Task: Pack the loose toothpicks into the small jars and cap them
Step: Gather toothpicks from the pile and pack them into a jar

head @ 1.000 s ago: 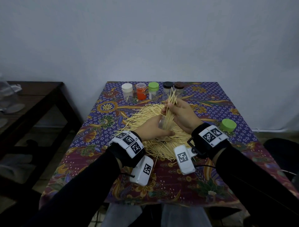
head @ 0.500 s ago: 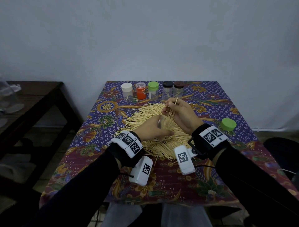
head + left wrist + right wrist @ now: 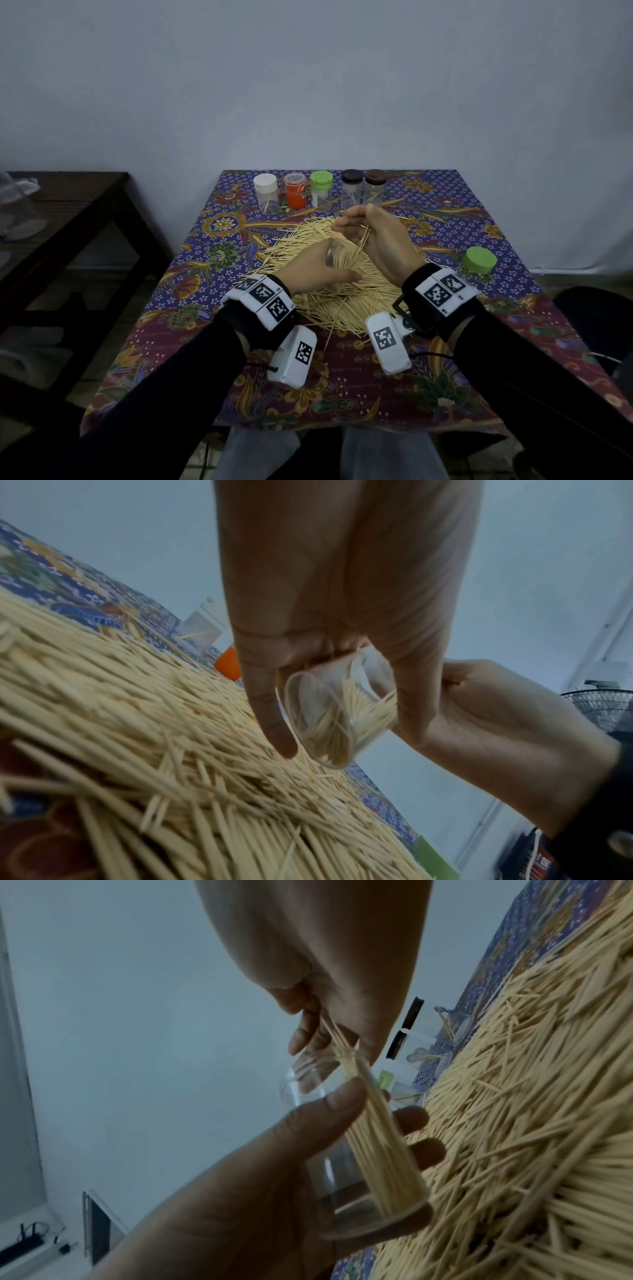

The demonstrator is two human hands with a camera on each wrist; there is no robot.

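Note:
My left hand (image 3: 318, 270) grips a clear, capless jar (image 3: 330, 255), tilted over the big pile of loose toothpicks (image 3: 342, 305) in the middle of the patterned tablecloth. In the left wrist view the jar (image 3: 339, 718) is partly filled with toothpicks. Just above its mouth, my right hand (image 3: 356, 219) pinches the upper ends of a few toothpicks (image 3: 363, 240). In the right wrist view that thin bundle (image 3: 369, 1110) runs down into the jar (image 3: 359, 1164). A loose green cap (image 3: 479, 259) lies at the table's right.
Several capped jars line the far edge: white (image 3: 266, 192), orange (image 3: 295, 190), green (image 3: 321, 188), black (image 3: 352, 187), brown (image 3: 375, 186). A dark wooden side table (image 3: 68, 205) stands to the left. The wall is close behind the table.
A thick bundle stood out of the jar under my right hand; most of it has slid down inside. My right hand has lifted slightly and holds only a few. My left hand stays put.

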